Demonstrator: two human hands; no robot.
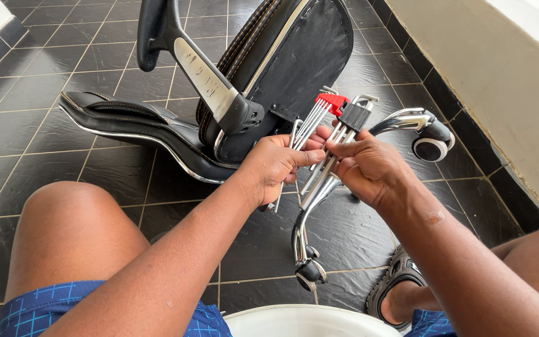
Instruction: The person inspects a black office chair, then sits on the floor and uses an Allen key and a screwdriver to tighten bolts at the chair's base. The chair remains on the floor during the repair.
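Left hand (276, 165) fingers grip hex keys (310, 125); right hand (366, 168) fingers pinch perhaps the black holder (355, 117).

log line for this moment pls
left hand: holds red-holder hex key set | right hand: holds black-holder hex key set | office chair: lying on floor

Hex keys (319, 125) sit at frame centre, held between left hand (276, 165) and right hand (366, 168), which meet side by side. Chair seat and back (263, 68) lie on the tiled floor (45, 87) behind the hands, upper centre. Chair base leg (304, 218) runs below the hands, caster (432, 140) to the right. Knees at lower left and lower right; sandal (397, 287) lower right. Wall (488, 68) at upper right.
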